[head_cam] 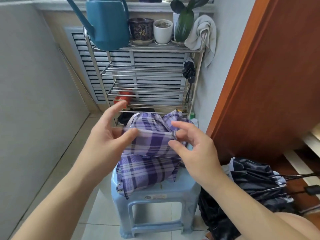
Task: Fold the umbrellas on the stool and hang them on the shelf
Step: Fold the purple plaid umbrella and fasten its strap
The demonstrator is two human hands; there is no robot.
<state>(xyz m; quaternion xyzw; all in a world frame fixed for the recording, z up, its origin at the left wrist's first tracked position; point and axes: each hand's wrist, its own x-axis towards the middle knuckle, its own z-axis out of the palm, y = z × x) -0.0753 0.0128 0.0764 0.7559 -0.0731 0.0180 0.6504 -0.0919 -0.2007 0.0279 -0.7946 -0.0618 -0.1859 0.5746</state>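
A purple plaid umbrella (147,168) lies loosely collapsed on a light blue plastic stool (155,201). My left hand (105,139) pinches one end of a fold of its fabric between thumb and fingers. My right hand (192,149) pinches the other end, and the fabric is stretched between the two hands. A folded black umbrella (189,70) hangs by its strap on the right side of the metal shelf (147,73). Another black umbrella (256,181), unfolded and crumpled, lies on the floor to the right of the stool.
On the shelf top stand a blue watering can (107,23), a dark pot (141,29), a white pot (162,31) and a plant; a grey cloth (202,35) hangs on its right post. A brown wooden door (270,75) is on the right, a pale wall on the left.
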